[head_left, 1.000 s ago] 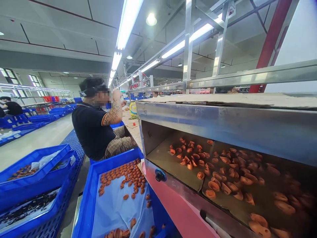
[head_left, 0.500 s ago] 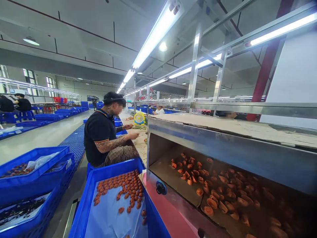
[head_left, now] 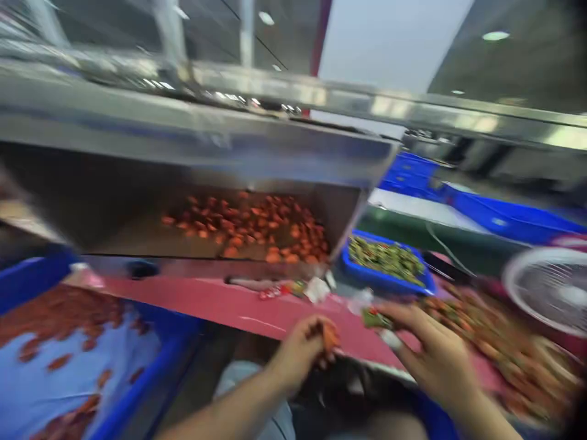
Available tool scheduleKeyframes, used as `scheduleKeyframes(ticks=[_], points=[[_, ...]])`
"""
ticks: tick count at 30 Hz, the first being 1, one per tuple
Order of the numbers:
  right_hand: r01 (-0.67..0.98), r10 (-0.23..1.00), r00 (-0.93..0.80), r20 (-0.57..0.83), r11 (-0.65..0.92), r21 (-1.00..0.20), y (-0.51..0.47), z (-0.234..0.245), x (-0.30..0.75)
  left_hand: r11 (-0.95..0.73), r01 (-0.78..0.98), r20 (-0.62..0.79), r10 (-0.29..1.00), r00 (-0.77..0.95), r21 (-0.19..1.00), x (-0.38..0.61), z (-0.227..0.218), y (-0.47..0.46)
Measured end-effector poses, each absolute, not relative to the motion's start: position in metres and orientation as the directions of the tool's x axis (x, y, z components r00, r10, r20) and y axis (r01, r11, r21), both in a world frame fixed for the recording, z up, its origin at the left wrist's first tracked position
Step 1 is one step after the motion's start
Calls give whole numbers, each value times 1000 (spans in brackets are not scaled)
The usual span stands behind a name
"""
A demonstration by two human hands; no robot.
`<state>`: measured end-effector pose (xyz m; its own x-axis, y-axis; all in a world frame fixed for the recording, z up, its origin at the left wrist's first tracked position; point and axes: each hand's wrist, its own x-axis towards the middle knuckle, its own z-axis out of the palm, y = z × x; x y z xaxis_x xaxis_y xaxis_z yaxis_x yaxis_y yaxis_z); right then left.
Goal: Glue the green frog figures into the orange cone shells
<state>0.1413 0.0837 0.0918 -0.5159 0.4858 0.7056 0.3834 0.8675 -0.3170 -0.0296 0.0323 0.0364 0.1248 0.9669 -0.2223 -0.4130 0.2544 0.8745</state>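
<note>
Head view, blurred: a worker's left hand (head_left: 300,349) curls around an orange piece (head_left: 329,337) above the lap, while the right hand (head_left: 435,357), fingers spread, sits just beside a small green piece (head_left: 375,318); blur hides any grip. Beyond the hands, a steel bin (head_left: 197,160) holds heaped orange parts (head_left: 243,227) and a blue tray (head_left: 367,276) holds green parts (head_left: 385,260). Left of them, a blue crate (head_left: 172,360) holds scattered orange parts on a pale blue liner (head_left: 92,373). Right of the right hand, a mixed orange-and-green pile (head_left: 495,336) lies on a red bench (head_left: 206,299).
</note>
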Motion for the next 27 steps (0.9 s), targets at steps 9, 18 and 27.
scheduleKeyframes(ticks=[9,18,27], points=[[497,651,-519,555,757,-424,59,86,172,230,-259,-153,946,284,938,-1,35,48],[515,639,-585,499,769,-379,55,74,182,181,-121,-136,941,310,976,9,32,55],[578,645,-612,459,760,-297,57,63,182,160,-80,-130,945,299,984,11,26,60]])
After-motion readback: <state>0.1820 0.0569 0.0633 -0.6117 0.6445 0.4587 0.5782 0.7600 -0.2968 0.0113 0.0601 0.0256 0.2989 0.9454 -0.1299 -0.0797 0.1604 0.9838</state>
